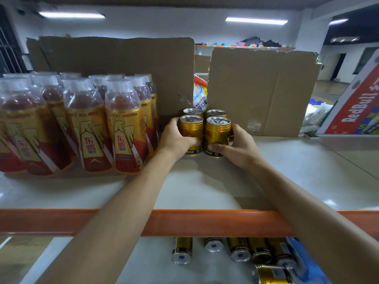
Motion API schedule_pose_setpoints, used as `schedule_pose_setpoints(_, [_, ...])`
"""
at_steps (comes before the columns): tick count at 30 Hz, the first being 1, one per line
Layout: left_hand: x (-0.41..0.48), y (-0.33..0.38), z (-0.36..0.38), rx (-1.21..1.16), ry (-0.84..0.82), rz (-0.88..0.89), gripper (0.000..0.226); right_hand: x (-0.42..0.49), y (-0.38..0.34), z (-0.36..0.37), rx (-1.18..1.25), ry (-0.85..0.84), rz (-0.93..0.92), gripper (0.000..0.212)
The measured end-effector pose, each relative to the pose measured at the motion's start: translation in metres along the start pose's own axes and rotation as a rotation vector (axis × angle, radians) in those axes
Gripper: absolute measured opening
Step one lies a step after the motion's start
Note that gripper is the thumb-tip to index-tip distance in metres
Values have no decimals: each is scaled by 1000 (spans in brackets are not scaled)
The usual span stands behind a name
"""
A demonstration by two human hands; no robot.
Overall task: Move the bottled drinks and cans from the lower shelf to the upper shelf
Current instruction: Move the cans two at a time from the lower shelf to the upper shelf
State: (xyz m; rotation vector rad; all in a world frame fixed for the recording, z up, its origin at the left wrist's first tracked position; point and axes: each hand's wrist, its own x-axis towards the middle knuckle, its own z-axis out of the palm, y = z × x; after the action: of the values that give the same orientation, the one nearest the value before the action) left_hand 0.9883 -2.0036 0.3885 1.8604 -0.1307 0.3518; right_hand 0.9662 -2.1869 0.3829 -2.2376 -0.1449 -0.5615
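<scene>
Head cam: left hand grips left can, right hand grips right can; I'd slide both snug against the back cans.

White wall, two lit ceiling tubes, barred window left.

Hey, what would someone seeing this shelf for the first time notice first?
Most likely the two hands at the middle: the left hand grips the left front can and the right hand grips the right front can of four upright gold ones. Next, the crowd of red-and-gold bottles at the left of the upper shelf. Below the orange beam, loose cans lie on their sides on the lower shelf.
</scene>
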Motion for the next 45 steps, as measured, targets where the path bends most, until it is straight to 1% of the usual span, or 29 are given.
schedule_pose_setpoints(7, [-2, 0, -1, 18, -4, 13, 80, 0, 1, 1, 3, 0, -15, 54])
schedule_pose_setpoints(13, [-2, 0, -2, 26, -12, 34, 72, -1, 0, 2, -18, 0, -37, 58])
schedule_pose_setpoints(20, [-1, -3, -3, 41, -26, 41, 75, -2, 3, 3, -5, -7, -43, 58])
schedule_pose_setpoints(24, [-2, -1, -3, 68, -47, 24, 78, -2, 3, 3, 14, -20, -9, 61])
schedule_pose_setpoints(28, [-13, 12, -2, 57, -48, -23, 83, -3, 2, -2, 115, -66, 76, 73])
schedule_pose_setpoints(31, [-27, 30, -3, 88, -29, -50, 82, -3, -1, -11, 101, -76, 106, 76])
schedule_pose_setpoints(33, [-37, 45, -6, 154, -15, -37, 80, -5, -4, -22, 41, -68, 102, 73])
schedule_pose_setpoints(36, [-52, 72, -16, 312, 14, 10, 78, -10, -6, -46, -85, -53, 96, 62])
schedule_pose_setpoints(38, [-60, 86, -22, 455, -6, 93, 68, -16, -8, -63, -178, -36, 69, 65])
schedule_pose_setpoints(40, [-66, 95, -28, 670, -71, 182, 57, -25, -14, -79, -321, -68, 26, 74])
schedule_pose_setpoints(41, [-68, 96, -31, 807, -125, 211, 54, -31, -18, -85, -407, -103, 8, 75])
schedule_pose_setpoints(43, [-74, 99, -36, 1054, -220, 236, 56, -44, -27, -94, -557, -146, -37, 66])
schedule_pose_setpoints(45, [-84, 103, -41, 1159, -274, 236, 56, -60, -39, -98, -638, -151, -95, 55])
